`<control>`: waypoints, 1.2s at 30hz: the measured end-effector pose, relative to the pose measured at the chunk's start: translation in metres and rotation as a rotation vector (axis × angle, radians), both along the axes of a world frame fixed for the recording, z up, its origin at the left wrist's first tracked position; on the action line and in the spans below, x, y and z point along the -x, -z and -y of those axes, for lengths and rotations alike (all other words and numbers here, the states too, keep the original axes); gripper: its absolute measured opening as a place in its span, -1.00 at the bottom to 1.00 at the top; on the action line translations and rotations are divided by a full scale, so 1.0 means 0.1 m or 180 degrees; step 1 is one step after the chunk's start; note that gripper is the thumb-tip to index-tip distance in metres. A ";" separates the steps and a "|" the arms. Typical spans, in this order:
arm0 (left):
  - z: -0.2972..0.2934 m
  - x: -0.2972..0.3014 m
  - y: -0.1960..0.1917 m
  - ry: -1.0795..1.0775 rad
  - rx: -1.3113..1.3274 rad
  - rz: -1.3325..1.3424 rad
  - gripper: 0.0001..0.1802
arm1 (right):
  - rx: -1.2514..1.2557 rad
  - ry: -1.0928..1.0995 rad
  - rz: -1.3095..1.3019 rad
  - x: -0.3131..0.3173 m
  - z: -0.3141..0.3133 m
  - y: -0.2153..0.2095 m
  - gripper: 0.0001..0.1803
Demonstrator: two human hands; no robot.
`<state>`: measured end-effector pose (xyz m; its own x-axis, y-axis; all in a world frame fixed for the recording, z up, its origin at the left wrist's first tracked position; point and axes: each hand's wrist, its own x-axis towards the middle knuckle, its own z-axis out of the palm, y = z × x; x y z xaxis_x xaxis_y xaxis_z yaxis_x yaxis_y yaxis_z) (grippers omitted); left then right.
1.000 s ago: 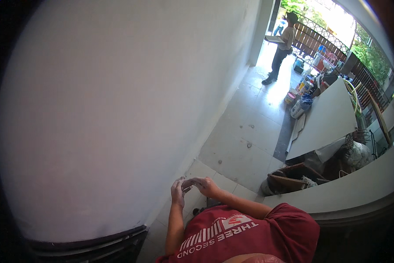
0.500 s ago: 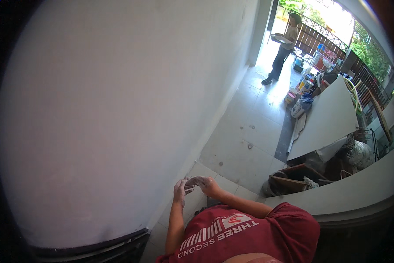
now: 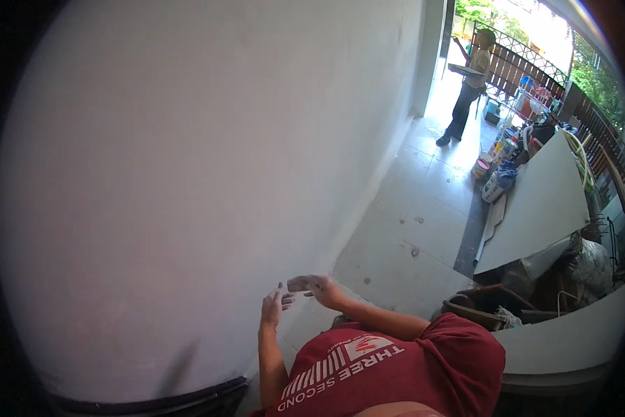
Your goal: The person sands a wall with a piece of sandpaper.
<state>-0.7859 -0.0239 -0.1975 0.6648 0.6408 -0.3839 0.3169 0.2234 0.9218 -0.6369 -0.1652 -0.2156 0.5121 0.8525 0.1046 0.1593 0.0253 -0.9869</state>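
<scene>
Fig.: view down from the head, close to a white wall (image 3: 187, 174). We see the left hand (image 3: 270, 311) raised w/ fingers up and loosely spread, grip open, palm turned toward the wall and just beside it; whether it touches the surface we cannot tell. The right hand (image 3: 324, 288) is level w/ it, grip closed on a small pale pad (image 3: 300, 283), prob. a sanding piece, pinched at one end so its free end points to the left fingertips. We judge the pad is held flat-on so its face can meet the wall, w/ the left hand near to steady or feel the surface.

Background: pale tiled floor (image 3: 409, 236) runs to an open doorway; a second person (image 3: 469, 87) stands there, well apart, carrying a flat tray-like thing. At right, a large white board (image 3: 541, 201) leans over clutter, with paint tubs (image 3: 493, 177) beside it.
</scene>
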 end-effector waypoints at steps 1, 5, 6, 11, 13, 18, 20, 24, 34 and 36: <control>-0.06 -0.04 -0.11 -0.0083 -0.0225 0.0009 -0.43 | -0.0131 0.0014 -0.0495 -0.13 -0.08 -0.08 -0.64; -0.58 -0.01 -0.89 -0.0080 -0.1387 0.0431 -0.51 | -0.0480 0.0290 -0.0355 -1.06 -0.56 -0.64 -0.53; -0.71 0.07 -1.14 -0.0033 -0.1757 0.0923 -0.49 | -0.0919 0.0499 -0.0516 -1.31 -0.73 -0.83 -0.51; -1.29 0.50 -2.71 -0.1186 -0.3925 0.1435 -0.47 | -0.2387 0.0906 0.1132 -2.19 -1.63 -2.18 -0.48; -1.47 0.65 -3.47 -0.1246 -0.5281 0.1605 -0.58 | -0.3072 0.0730 0.1376 -2.08 -2.05 -2.73 -0.43; -1.83 0.64 -4.66 -0.2399 -0.8324 0.0374 -0.47 | -0.3043 0.0912 0.2964 -1.70 -2.69 -3.68 -0.39; -1.95 0.51 -4.73 -0.2462 -0.8639 0.0058 -0.41 | -0.2822 0.1149 0.3319 -1.67 -2.74 -3.80 -0.33; -1.96 0.54 -4.63 -0.2659 -0.8811 -0.0399 -0.32 | -0.2745 0.1304 0.3862 -1.82 -2.86 -3.95 -0.23; -1.97 0.60 -4.56 -0.2890 -0.8383 -0.0608 -0.24 | -0.3089 0.0899 0.4920 -1.59 -2.94 -4.21 -0.28; -1.99 0.56 -4.57 -0.2972 -0.8122 -0.0697 -0.22 | -0.2995 0.1253 0.4561 -1.68 -2.90 -4.36 -0.30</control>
<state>-0.8416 0.1753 0.2596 0.2627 -0.2656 0.9276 0.8390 -0.4120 -0.3556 -0.4691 0.1246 0.2204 -0.2739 0.1024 0.9563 0.9469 0.2029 0.2495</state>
